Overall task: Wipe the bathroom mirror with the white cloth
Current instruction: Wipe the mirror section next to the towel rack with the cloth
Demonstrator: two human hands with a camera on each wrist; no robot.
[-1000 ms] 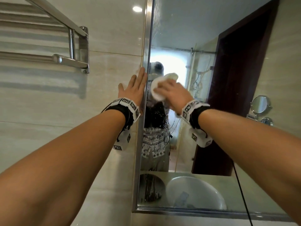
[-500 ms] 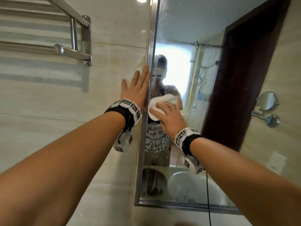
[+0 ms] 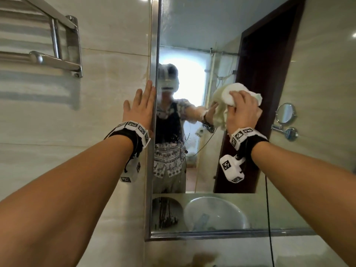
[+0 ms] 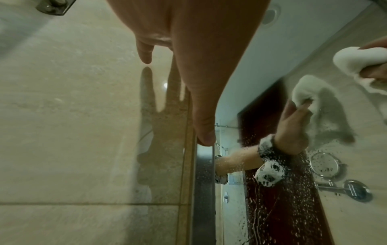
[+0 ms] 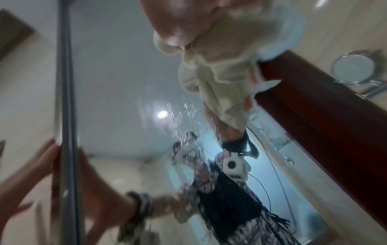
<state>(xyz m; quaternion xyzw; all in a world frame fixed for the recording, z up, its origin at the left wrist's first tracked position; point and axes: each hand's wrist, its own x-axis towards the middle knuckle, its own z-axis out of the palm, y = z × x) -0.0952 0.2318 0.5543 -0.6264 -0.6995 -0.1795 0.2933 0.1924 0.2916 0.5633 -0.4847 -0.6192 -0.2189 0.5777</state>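
Note:
The bathroom mirror (image 3: 221, 35) hangs on the tiled wall in a steel frame (image 3: 154, 54). My right hand (image 3: 241, 110) grips a bunched white cloth (image 3: 230, 93) and presses it against the glass, right of the mirror's middle. In the right wrist view the cloth (image 5: 215, 69) sits crumpled under the fingers. Water droplets (image 4: 293, 190) speckle the glass below the cloth. My left hand (image 3: 141, 105) lies flat with straight fingers on the wall tile, its edge against the mirror's left frame. In the left wrist view its fingers (image 4: 201, 92) stretch along the frame (image 4: 204, 190).
A chrome towel rack (image 3: 57, 60) juts from the wall at upper left. Reflected in the mirror are a white basin (image 3: 213, 214), a dark door frame (image 3: 265, 93) and a small round wall mirror (image 3: 285, 112). A black cable (image 3: 268, 218) hangs from my right wrist.
My right hand has swept the cloth down and then rightward across the glass, from near the left frame to right of centre. The left hand has stayed flat on the wall.

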